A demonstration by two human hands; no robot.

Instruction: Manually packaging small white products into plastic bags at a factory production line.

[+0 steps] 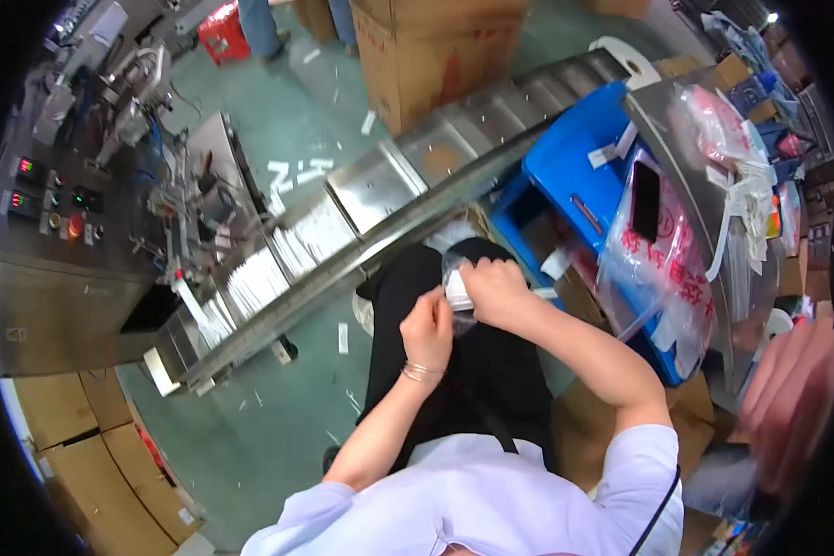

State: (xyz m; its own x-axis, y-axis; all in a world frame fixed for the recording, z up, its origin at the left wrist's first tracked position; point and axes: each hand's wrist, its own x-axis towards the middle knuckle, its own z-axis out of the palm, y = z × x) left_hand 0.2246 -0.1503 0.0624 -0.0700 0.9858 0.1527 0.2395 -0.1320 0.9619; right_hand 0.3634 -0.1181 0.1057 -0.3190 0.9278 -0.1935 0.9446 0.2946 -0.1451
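Above my dark-trousered lap, a clear plastic bag [450, 263] is held between my hands, with a small bundle of white packets [458, 291] in or against it. My left hand [426, 329] is closed, its thumb and fingers pinching the near left side of the bag. From the right, my right hand [493, 289] curls its fingers over the bag and the bundle's far end. Film sticks out past both hands. The fingers hide how far the packets sit inside.
A metal conveyor [375, 190] crosses ahead, with rows of white packets [255, 285] in its lower left. Left stands a machine with a control panel [60, 208]. At right, a blue bin [565, 139] bears plastic bags and a black phone [646, 201]. A large carton [435, 56] stands beyond.
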